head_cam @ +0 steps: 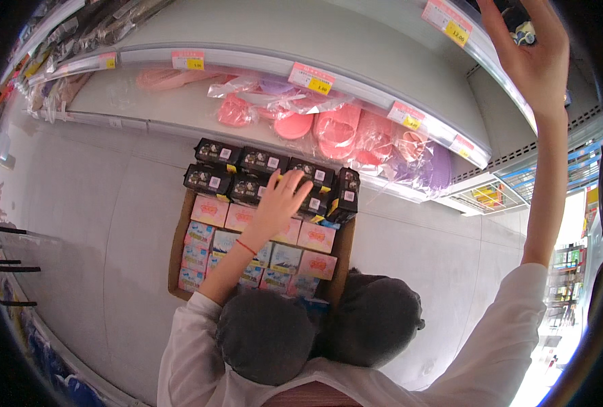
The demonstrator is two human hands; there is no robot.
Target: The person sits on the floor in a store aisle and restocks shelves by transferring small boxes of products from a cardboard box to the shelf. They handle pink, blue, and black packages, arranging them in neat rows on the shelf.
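My left hand (280, 199) is over the black packs in an open cardboard box (346, 249) on the floor, fingers apart and nothing lifted. Around it are a black pack (309, 172) in the far row, a black pack (208, 179) at the left and an upright black pack (344, 196) at the right. Pink boxes (315, 236) and white-and-blue boxes (286, 257) fill the nearer part. High at the right, my right hand (538, 66) reaches to an upper shelf edge (477, 43), beside a dark object (524, 33). Its fingertips are cut off by the frame.
Pink slippers (337, 129) in clear plastic lie on the low shelf ahead, with price tags (311, 77) on the edge above. My dark-clad knees (265, 336) press close behind the box. Black hooks (13, 264) jut in from the left, over the tiled floor (133, 244).
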